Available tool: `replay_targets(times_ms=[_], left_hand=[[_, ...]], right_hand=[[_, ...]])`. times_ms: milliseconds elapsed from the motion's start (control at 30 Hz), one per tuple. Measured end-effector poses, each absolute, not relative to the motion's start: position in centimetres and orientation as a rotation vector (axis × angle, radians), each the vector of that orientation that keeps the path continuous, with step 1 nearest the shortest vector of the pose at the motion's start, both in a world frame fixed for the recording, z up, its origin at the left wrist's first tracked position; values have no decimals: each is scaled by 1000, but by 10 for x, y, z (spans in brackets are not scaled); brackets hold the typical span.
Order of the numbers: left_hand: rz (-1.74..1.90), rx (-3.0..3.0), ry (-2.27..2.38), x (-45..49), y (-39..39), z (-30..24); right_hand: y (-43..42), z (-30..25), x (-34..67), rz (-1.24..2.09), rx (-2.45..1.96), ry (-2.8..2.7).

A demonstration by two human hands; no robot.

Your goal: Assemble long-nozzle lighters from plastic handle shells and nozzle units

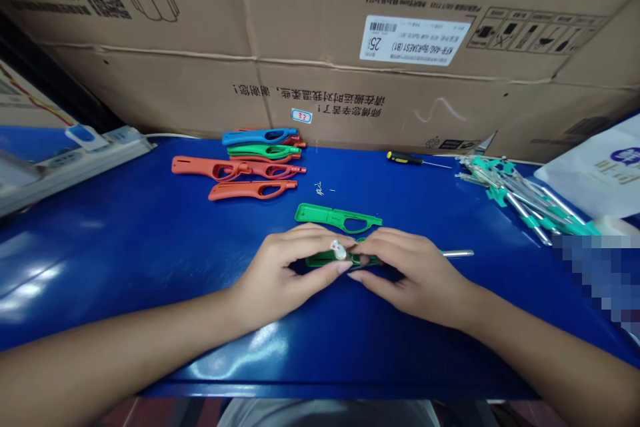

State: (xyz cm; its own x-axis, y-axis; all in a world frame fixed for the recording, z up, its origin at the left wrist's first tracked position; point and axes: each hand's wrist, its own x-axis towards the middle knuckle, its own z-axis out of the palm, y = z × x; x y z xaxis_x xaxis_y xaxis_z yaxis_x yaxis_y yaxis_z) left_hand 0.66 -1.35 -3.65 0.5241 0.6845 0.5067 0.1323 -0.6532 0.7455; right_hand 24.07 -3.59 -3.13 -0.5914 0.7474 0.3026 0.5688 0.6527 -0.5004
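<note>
In front of me, my left hand (280, 263) is closed, thumb and fingers pinching a small part with a whitish end (339, 250). Beneath it lies a green lighter shell half (318, 259), mostly covered by both hands. My right hand (425, 273) has its fingers bent round the right part of this shell; the fingertips partly hide what they touch. A silvery metal tube (459, 253) sticks out to the right past my right hand. Just beyond the hands, a second green shell half (340, 218) lies with its hollow inside up.
Several orange, green and blue lighter handles (253, 190) lie at the back left. A screwdriver (405, 158) and a pile of metal tubes with teal parts (520, 197) are at the back right. A cardboard box (310, 33) walls the back; a power strip (80, 163) lies left.
</note>
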Motion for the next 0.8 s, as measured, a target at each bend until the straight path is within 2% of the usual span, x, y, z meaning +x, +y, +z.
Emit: replay_targets(times_ms=[200,367,800], left_hand=[[954,2504,562,-3,-7,-40],[811,2582,713,-4,-5,-42],[783,2122,867,0,-9,-33]], right_hand=[[-29,-29,251,285,-961,-2426],[-28,-29,254,222,-1003,-2493],[-25,-33,258,246,-1012,-2686]])
